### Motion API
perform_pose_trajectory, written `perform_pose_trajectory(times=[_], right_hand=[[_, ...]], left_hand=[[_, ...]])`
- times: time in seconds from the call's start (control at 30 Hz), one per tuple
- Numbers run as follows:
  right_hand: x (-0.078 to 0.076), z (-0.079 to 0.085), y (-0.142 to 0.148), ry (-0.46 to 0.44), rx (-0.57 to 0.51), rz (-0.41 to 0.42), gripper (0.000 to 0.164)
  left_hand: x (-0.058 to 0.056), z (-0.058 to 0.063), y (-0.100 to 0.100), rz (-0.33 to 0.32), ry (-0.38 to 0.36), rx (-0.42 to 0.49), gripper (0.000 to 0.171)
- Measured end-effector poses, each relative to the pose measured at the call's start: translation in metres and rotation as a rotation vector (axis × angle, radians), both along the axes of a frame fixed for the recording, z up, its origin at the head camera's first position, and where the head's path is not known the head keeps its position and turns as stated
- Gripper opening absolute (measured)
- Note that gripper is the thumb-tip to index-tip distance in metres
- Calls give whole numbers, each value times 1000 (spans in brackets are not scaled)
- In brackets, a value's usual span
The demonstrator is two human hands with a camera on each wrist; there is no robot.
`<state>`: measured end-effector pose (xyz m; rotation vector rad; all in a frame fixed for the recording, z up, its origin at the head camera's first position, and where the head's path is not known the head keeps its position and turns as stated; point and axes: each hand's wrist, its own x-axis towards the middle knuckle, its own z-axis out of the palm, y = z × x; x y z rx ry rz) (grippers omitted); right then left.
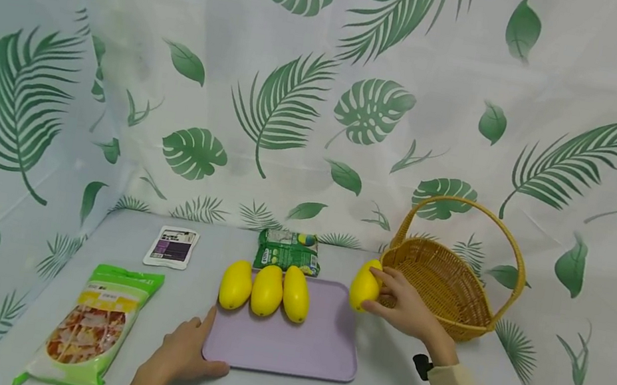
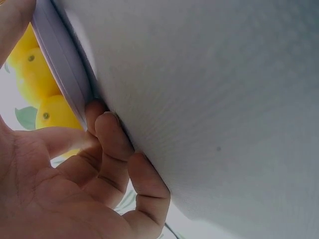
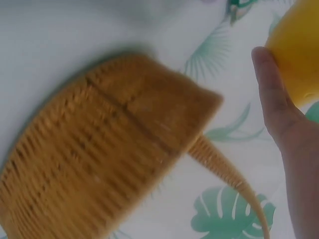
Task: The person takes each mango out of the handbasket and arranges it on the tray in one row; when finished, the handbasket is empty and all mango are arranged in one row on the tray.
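Note:
In the head view my right hand (image 1: pixel 410 308) holds a yellow mango (image 1: pixel 363 287) between thumb and fingers, above the tray's right back corner and beside the wicker basket (image 1: pixel 430 276). In the right wrist view the mango (image 3: pixel 299 55) is partly cut off, with one finger along it. My left hand (image 1: pixel 181 353) holds the front left corner of the lilac tray (image 1: pixel 283 353), thumb at the front edge; its other fingers curl against the table in the left wrist view. Three more mangoes (image 1: pixel 267 290) lie side by side on the tray's back left part.
Behind the tray lies a green packet (image 1: pixel 288 252). At the left are a small white packet with a dark label (image 1: pixel 172 247) and a green and clear food bag (image 1: pixel 91 330). The basket's tall handle (image 1: pixel 478 207) arches up near the leaf-print backdrop (image 1: pixel 296 116).

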<state>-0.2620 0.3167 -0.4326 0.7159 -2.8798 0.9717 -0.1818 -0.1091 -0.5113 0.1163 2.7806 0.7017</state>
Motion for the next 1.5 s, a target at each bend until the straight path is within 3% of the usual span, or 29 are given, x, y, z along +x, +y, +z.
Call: perform_pose_trajectory(times=[0.2,0.4,0.63,0.93,1.23,1.4,1.5], right_hand=[[-4,-8,-14,-24,-18,17,75],[-9,-18,-28,-127,-19,39,77],[-16,-32,-38,-165,48,51,77],[-24,-35,-55,-245,182,20,77],[-29,-41,-62,-198,216,80,75],[-21,-49,-59,-197,221,48,77],[-14,-49,-53,-219,169,16,80]], left_hand=[[-1,1,0,1,1,-9,120],[-2,-1,-1,2,2,-9,120],[-1,-3,-1,5,-10,0,120],[0,-4,-4,16,-14,-5,120],[-2,-4,-1,2,-3,-7,120],[0,-6,2,2,-30,0,120],[1,-6,3,2,-34,5,120]])
